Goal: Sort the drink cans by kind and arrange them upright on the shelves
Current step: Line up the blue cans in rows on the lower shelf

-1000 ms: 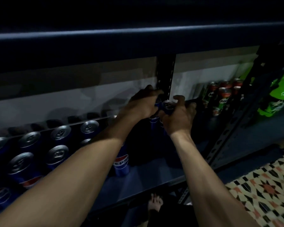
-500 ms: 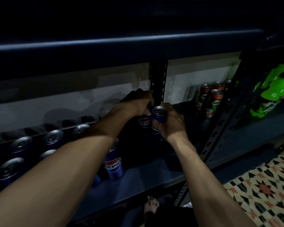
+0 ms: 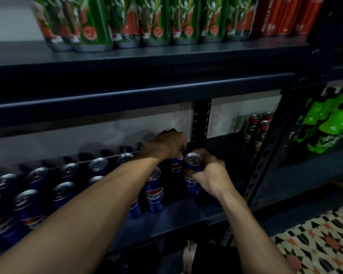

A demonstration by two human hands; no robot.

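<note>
Head view: right hand [image 3: 208,173] wraps a blue can [image 3: 192,169] at the right end of the blue row [image 3: 67,171] on the lower shelf [image 3: 186,216]. Left hand [image 3: 166,147] sits over the neighbour can [image 3: 175,168]; its grip is too dim to tell. Row approx. done, green cans [image 3: 156,22] already up top.

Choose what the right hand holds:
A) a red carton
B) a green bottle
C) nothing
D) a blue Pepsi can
D: the fingers of the right hand are curled round a blue Pepsi can, which has its silver top facing up.
</note>
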